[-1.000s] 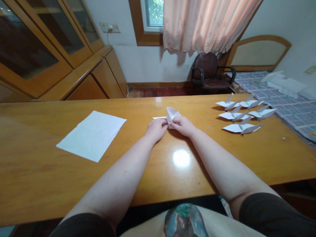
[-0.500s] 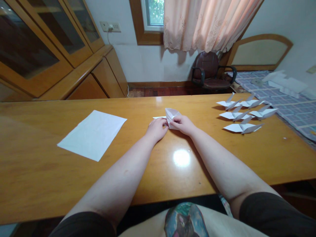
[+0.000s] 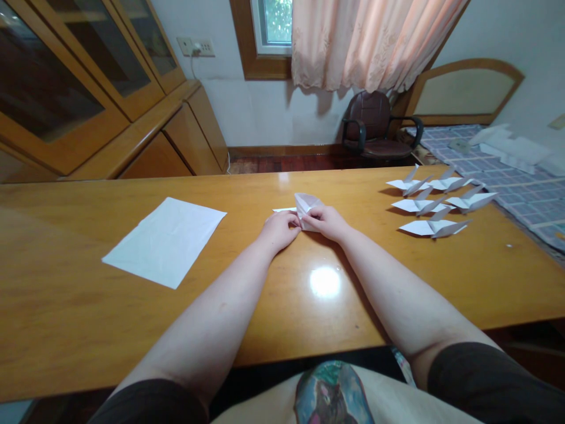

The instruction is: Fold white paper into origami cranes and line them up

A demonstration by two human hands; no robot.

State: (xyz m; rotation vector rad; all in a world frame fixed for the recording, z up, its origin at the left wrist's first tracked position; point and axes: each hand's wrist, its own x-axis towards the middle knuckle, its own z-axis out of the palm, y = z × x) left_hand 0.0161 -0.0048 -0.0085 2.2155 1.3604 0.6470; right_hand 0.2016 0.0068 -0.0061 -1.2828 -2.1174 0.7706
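Note:
Between my hands, toward the far side of the table, is a partly folded piece of white paper (image 3: 306,203) with one flap standing up. My right hand (image 3: 325,222) pinches its right side between thumb and fingers. On the left side, my left hand (image 3: 282,228) has its fingers closed at the paper's lower left edge, and a thin white point of paper sticks out behind it. The fingers cover part of the folds. Off to the left lies a flat white sheet of paper (image 3: 165,242). Several folded paper cranes (image 3: 435,228) with raised wings stand at the right.
The wooden table (image 3: 212,318) spans the view. Beyond it are a brown armchair (image 3: 373,126), a glass-doored cabinet (image 3: 150,141) on the left and a bed (image 3: 498,156) on the right. A tiny white scrap (image 3: 509,246) lies near the table's right end.
My left fingers have shifted very slightly at the paper's lower left edge. The folded paper, my right hand and the cranes look nearly the same.

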